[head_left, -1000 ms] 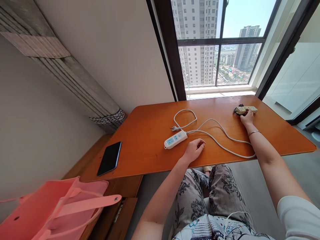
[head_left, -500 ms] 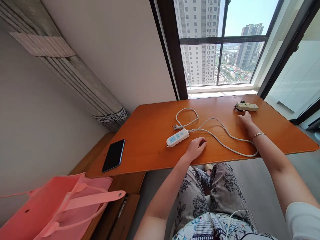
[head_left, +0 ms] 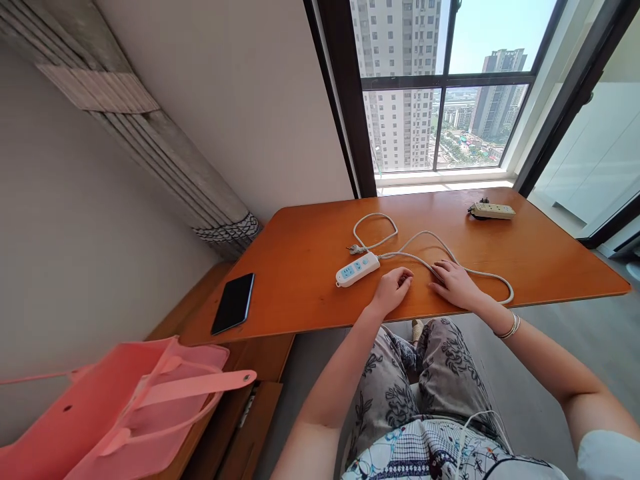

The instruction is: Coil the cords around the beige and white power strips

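A white power strip (head_left: 357,269) with blue sockets lies mid-table on the orange wooden table (head_left: 300,267), its white cord (head_left: 480,275) looping to the right and back to a plug (head_left: 355,250). My left hand (head_left: 391,291) rests on the table just right of that strip, fingers loosely curled, holding nothing. My right hand (head_left: 453,283) lies flat on the table with fingers spread, touching the cord. A second, cream power strip (head_left: 493,211) sits at the far right of the table, away from both hands.
A black phone (head_left: 233,302) lies on the table's near left corner. A pink tote bag (head_left: 115,413) stands at the lower left, beside a wooden cabinet (head_left: 250,400). Folded boards (head_left: 150,147) lean on the left wall. A window (head_left: 440,87) is beyond the table.
My right hand let go of the cream power strip at the far right and drew back to the white cord near me. My left hand stayed put.
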{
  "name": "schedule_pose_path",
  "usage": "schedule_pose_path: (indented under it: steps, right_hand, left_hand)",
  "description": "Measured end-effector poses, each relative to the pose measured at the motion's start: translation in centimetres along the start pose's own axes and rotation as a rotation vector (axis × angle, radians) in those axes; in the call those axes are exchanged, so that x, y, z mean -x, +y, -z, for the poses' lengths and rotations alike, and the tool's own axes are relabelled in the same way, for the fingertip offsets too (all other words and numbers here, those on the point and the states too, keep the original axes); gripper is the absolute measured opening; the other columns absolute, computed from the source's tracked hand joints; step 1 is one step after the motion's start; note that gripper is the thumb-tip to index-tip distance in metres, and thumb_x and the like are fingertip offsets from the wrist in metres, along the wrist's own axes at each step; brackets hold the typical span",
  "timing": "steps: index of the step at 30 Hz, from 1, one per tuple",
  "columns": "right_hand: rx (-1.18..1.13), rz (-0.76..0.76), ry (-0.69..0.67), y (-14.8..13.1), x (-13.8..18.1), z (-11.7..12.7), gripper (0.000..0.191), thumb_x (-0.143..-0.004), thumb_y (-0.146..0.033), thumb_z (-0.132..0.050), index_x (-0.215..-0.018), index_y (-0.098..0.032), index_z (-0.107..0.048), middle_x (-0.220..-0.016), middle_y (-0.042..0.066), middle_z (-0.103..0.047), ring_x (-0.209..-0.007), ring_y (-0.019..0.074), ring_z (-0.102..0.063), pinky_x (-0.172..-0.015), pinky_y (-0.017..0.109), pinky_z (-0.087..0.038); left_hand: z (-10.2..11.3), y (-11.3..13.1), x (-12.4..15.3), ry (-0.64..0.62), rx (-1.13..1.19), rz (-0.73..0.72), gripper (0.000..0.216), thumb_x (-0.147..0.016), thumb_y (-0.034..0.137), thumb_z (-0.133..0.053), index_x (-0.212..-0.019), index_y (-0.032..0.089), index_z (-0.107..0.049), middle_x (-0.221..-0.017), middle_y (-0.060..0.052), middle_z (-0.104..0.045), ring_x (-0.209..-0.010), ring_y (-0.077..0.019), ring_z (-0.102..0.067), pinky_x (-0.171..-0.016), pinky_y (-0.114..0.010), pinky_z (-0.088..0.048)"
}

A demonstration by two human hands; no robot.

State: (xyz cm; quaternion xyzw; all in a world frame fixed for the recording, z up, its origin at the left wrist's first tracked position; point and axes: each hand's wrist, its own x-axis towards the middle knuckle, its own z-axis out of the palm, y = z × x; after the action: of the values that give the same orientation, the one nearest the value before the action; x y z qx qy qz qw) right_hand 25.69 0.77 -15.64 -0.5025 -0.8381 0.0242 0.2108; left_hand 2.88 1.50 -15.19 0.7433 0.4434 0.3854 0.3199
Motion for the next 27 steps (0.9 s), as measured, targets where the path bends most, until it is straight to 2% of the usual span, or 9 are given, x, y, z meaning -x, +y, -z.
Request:
schedule_pose_path:
  steps: [4, 7, 10, 13, 16, 19, 21, 24, 27]
  right_hand:
    - [0.097, 0.009, 0.034, -0.9, 0.8, -1.2, 0.037, -0.097, -0.026, -0.047, -0.129, -0.018, -0.062, -0.129, 0.016, -0.065, -0.12, 0.0291, -0.06, -0.104, 0.048, -0.048]
    - [0.128, -0.007, 0.05, -0.9, 1.1, -1.1, 0.037, -0.095, -0.015, -0.044, -0.125, -0.02, -0.067, -0.118, 0.014, -0.07, -0.108, 0.0269, -0.064, -0.098, 0.043, -0.051]
    - [0.123, -0.034, 0.032, -1.1, 1.4, -0.5, 0.038, -0.095, -0.012, -0.046, -0.125, -0.021, -0.067, -0.114, 0.013, -0.071, -0.105, 0.0267, -0.064, -0.093, 0.04, -0.053]
    - [0.106, -0.026, 0.011, -1.4, 2.0, 0.0, 0.037, -0.094, -0.009, -0.046, -0.122, -0.021, -0.068, -0.114, 0.011, -0.071, -0.106, 0.0262, -0.063, -0.092, 0.038, -0.053]
    - [0.095, 0.003, 0.028, -1.6, 2.8, 0.6, 0.038, -0.092, -0.007, -0.046, -0.118, -0.022, -0.069, -0.114, 0.009, -0.072, -0.104, 0.0261, -0.063, -0.089, 0.038, -0.054]
    - [0.061, 0.029, 0.09, -1.7, 3.4, 1.2, 0.04, -0.091, -0.005, -0.044, -0.114, -0.023, -0.07, -0.115, 0.007, -0.073, -0.103, 0.0255, -0.063, -0.089, 0.038, -0.055]
    - [0.025, 0.045, 0.13, -2.0, 3.5, 1.7, 0.04, -0.091, -0.004, -0.043, -0.112, -0.023, -0.071, -0.115, 0.007, -0.073, -0.103, 0.0253, -0.064, -0.09, 0.04, -0.055]
    - [-0.045, 0.077, 0.171, -2.9, 3.5, 2.7, 0.038, -0.092, -0.007, -0.043, -0.11, -0.024, -0.071, -0.114, 0.006, -0.074, -0.104, 0.0252, -0.065, -0.091, 0.043, -0.056]
    - [-0.121, 0.13, 0.199, -4.1, 3.6, 4.3, 0.035, -0.095, -0.012, -0.04, -0.101, -0.026, -0.072, -0.11, 0.006, -0.076, -0.1, 0.0239, -0.065, -0.088, 0.043, -0.056]
  left_hand:
    - [0.1, 0.0, -0.2, 0.104, 0.028, 0.015, 0.014, -0.087, 0.023, -0.054, -0.094, 0.018, -0.064, -0.095, -0.007, -0.071, -0.084, -0.0175, -0.065, -0.076, -0.032, -0.054]
    - [0.9, -0.1, -0.5, 0.206, -0.024, 0.01, 0.015, -0.086, 0.018, -0.053, -0.097, 0.018, -0.062, -0.1, -0.008, -0.069, -0.086, -0.0174, -0.065, -0.078, -0.032, -0.054]
    - [2.5, -0.2, -0.9, 0.304, -0.193, -0.04, 0.02, -0.086, 0.016, -0.053, -0.104, 0.02, -0.06, -0.108, -0.009, -0.066, -0.101, -0.0214, -0.064, -0.091, -0.037, -0.052]
    - [4.8, -0.7, -1.4, 0.356, -0.455, -0.036, 0.029, -0.084, 0.016, -0.058, -0.113, 0.02, -0.059, -0.125, -0.013, -0.062, -0.123, -0.0288, -0.055, -0.108, -0.046, -0.042]
    - [7.2, -1.5, -1.7, 0.276, -0.662, 0.095, 0.04, -0.081, 0.022, -0.066, -0.12, 0.018, -0.058, -0.136, -0.017, -0.057, -0.13, -0.0363, -0.05, -0.109, -0.053, -0.038]
    - [8.6, -2.2, -1.7, 0.143, -0.714, 0.159, 0.051, -0.078, 0.031, -0.072, -0.125, 0.018, -0.056, -0.138, -0.019, -0.057, -0.131, -0.0382, -0.05, -0.108, -0.054, -0.039]
    - [8.7, -2.3, -1.6, 0.063, -0.702, 0.08, 0.055, -0.076, 0.031, -0.073, -0.127, 0.018, -0.056, -0.141, -0.018, -0.055, -0.135, -0.0364, -0.047, -0.111, -0.052, -0.038]
    - [7.6, -1.8, -1.7, -0.055, -0.691, -0.088, 0.054, -0.076, 0.025, -0.073, -0.128, 0.018, -0.057, -0.142, -0.016, -0.056, -0.138, -0.0331, -0.046, -0.115, -0.048, -0.033]
    - [6.6, -1.0, -2.4, -0.159, -0.696, -0.124, 0.039, -0.083, 0.022, -0.064, -0.122, 0.017, -0.062, -0.132, -0.016, -0.064, -0.127, -0.0312, -0.057, -0.109, -0.044, -0.04]
